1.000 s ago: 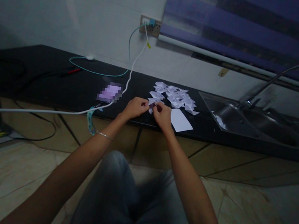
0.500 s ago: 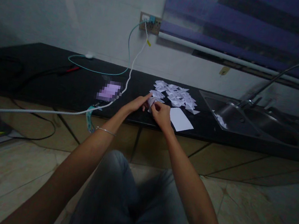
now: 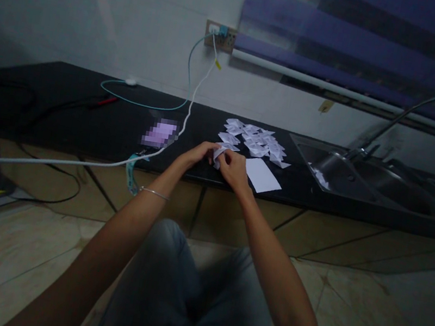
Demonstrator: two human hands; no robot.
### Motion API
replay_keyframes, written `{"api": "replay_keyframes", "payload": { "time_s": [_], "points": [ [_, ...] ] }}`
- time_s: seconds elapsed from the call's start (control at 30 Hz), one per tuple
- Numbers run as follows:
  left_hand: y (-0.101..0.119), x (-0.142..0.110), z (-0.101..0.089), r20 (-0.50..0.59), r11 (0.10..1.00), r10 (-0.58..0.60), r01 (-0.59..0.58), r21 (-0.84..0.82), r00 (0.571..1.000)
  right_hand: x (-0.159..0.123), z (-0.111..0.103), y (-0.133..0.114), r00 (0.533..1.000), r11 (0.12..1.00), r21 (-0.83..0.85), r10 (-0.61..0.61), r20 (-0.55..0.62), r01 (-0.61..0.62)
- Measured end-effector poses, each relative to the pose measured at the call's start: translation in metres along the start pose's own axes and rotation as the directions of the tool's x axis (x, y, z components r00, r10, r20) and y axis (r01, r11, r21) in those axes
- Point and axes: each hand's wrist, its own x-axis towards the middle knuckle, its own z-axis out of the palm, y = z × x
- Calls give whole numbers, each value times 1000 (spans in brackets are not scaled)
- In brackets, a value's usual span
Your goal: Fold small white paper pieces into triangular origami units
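Note:
Between my two hands, at the front of the black counter, is a small piece of folded white paper. My left hand grips its left side with bent fingers. From the right, my right hand pinches the same paper. Just behind them lies a spread of several folded white paper pieces, some overlapping. Flat white paper rests right beside my right hand. Fingertips and the paper's lower part are partly hidden.
Left of my hands a blurred-out pinkish item lies by a teal lanyard. A white cable runs across the counter from the wall socket. On the right are a steel sink and its curved tap.
My left fingers, stretched out half a second ago, are now curled in at the paper. The folded paper has tilted slightly between my hands. The camera view has shifted a little.

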Motion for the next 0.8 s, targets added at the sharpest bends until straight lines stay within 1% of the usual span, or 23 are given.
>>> {"api": "replay_keyframes", "payload": {
  "time_s": [0.07, 0.23, 0.3, 0.37, 0.43, 0.57, 0.7, 0.8],
  "points": [
    [-3, 1, 0, 3, 1000, -6, 6, 14, 1000, 0, 0, 0, 1000, 1000, -21, -4, -11, 3],
    [-10, 7, -1, 51, 1000, 3, -3, 2, 999, 1, 6, 6, 999, 994, -104, 11, -53, -17],
    [-13, 12, -1, 25, 1000, -13, 13, -7, 1000, 1, 7, 7, 998, 993, -118, 16, -59, -23],
    [-14, 18, 1, -33, 998, -53, 52, -20, 998, 2, 7, 7, 996, 992, -122, 22, -82, -32],
    [-13, 24, 2, -39, 994, -108, 108, -10, 993, 1, 5, 5, 991, 990, -134, 32, -127, -49],
    [-4, 30, 4, 44, 978, -204, 202, 52, 978, 2, 3, 4, 981, 988, -141, 32, -189, -59],
    [4, 33, 1, 131, 966, -258, 255, 36, 957, 6, 4, 6, 981, 997, -74, 3, -196, -17],
    [5, 35, -2, 123, 953, -303, 300, 37, 945, 12, 5, 9, 987, 1000, -7, -1, -164, 0]
  ]
}}
